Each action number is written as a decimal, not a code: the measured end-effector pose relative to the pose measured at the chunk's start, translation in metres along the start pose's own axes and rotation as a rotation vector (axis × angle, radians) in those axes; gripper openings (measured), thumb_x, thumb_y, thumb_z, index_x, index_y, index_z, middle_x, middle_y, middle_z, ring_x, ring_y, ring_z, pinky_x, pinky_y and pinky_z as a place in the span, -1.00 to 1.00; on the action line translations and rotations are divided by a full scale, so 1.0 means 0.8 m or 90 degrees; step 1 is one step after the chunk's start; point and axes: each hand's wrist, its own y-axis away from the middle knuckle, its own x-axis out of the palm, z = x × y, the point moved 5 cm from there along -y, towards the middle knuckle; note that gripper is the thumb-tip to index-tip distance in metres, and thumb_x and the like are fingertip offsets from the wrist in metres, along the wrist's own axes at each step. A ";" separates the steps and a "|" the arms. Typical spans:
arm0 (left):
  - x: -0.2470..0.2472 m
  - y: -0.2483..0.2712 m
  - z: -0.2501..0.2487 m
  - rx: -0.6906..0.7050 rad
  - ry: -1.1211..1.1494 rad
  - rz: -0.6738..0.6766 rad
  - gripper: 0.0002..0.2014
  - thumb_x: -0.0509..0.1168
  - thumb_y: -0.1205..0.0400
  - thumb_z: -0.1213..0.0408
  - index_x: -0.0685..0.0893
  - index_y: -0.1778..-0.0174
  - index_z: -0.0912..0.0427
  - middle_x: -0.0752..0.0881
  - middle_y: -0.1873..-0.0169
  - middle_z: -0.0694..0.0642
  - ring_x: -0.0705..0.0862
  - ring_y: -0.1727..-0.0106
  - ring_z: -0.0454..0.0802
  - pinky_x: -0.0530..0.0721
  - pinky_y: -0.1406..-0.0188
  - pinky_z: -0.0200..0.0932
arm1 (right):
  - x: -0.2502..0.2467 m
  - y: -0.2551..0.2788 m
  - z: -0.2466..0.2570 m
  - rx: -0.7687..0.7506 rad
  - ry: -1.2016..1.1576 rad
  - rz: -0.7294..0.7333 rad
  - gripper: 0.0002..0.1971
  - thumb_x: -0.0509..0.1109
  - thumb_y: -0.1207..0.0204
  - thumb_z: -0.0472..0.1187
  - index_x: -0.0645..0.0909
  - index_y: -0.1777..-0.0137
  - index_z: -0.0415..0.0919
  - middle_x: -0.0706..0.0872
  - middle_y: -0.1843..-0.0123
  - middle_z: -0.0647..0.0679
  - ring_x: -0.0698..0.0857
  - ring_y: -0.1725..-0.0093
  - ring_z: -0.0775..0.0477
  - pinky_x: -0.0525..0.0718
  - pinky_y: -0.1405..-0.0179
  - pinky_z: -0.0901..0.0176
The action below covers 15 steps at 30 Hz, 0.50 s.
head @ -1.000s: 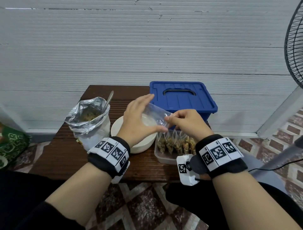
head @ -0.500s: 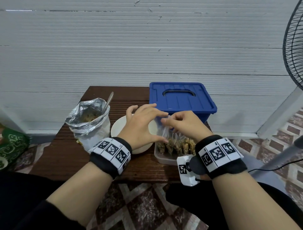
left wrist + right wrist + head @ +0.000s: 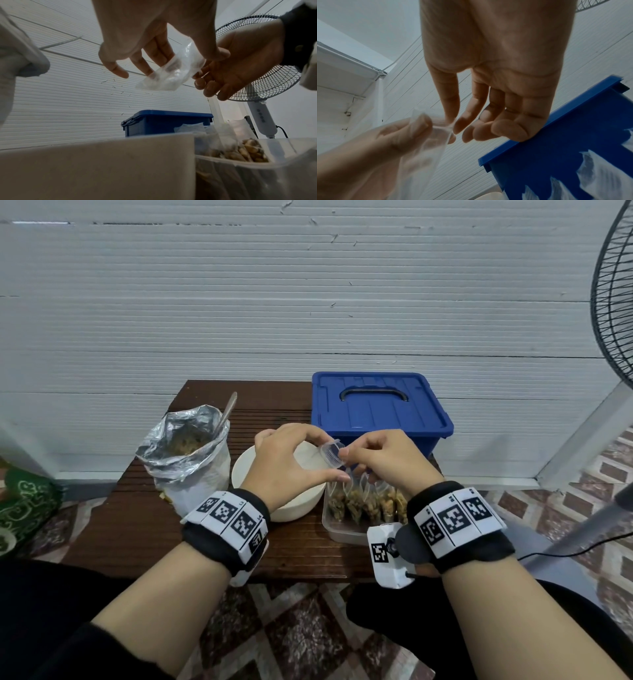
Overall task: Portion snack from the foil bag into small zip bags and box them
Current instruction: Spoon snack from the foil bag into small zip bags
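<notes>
Clear, thin plastic: a small empty zip bag [image 3: 331, 453] is held up between both hands above the white bowl [image 3: 245, 474], its mouth pulled into a rounded opening. Left hand [image 3: 287, 462] pinches one side of the mouth, thumb below and fingers curled over the top; right hand [image 3: 387, 460] pinches the opposite lip between thumb and forefinger, remaining fingers loosely curled. From the left wrist view the zip bag [image 3: 171, 71] reads as a soft, crinkled, translucent pouch hanging from the fingertips; from the right wrist view the film [image 3: 435, 129] is stretched taut between the two grips. Crumpled silver foil bag [image 3: 186, 453] stands at the left of the dark, ribbed wooden table [image 3: 137, 529], top rolled open, brownish snack visible inside, a metal spoon handle [image 3: 227, 410] sticking out at a slant. Bowl is round, matte, smooth-walled, just beside the foil bag. To its right sits a clear rectangular plastic box [image 3: 342, 532] holding a row of filled zip bags [image 3: 363, 501] standing upright, brown lumpy contents. Behind it, a glossy blue lidded bin [image 3: 376, 409] with a recessed handle. Wire-grilled fan [image 3: 613, 289] at far right; white ribbed wall panelling [image 3: 308, 302] behind; patterned floor tiles [image 3: 301, 628] below.
</notes>
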 end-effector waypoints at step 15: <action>-0.013 -0.001 0.007 -0.043 0.070 -0.020 -0.47 0.62 -0.14 -0.15 0.74 -0.01 -0.11 0.74 0.07 -0.29 0.62 -0.10 -0.44 0.47 -0.34 -0.29 | 0.006 -0.003 0.019 -0.018 0.033 -0.033 -0.73 0.48 -0.48 0.03 0.75 0.18 -0.20 0.80 0.24 -0.06 0.69 0.31 0.08 0.72 0.23 0.16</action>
